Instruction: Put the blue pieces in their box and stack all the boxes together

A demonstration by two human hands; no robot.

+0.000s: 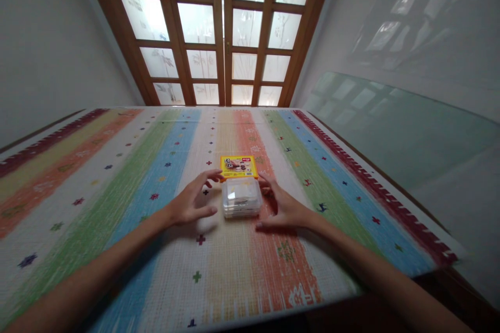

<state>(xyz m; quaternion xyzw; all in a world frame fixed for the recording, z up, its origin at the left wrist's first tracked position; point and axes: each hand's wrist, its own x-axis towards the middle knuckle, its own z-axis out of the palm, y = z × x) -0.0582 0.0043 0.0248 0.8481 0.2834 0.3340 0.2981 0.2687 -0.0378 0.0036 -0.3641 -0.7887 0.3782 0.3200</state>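
Observation:
A clear plastic box (pixel 241 199), which looks like a stack of shallow containers, sits on the striped tablecloth in front of me. Just behind it lies a flat yellow box (pixel 238 165) with pictures and printing on top. To the left, my left hand (pixel 195 200) is curved with thumb and fingers apart, its fingertips close to the yellow box's left edge. On the other side, my right hand (pixel 282 203) is likewise spread, fingers near the right sides of both boxes. Whether any fingertip touches a box is hard to tell. Neither hand grips anything.
A striped, patterned tablecloth (pixel 156 229) covers the long table. Its near edge runs across the bottom. Wooden doors with glass panes (pixel 222 36) stand beyond the far end. A pale glass panel (pixel 406 130) leans along the right wall.

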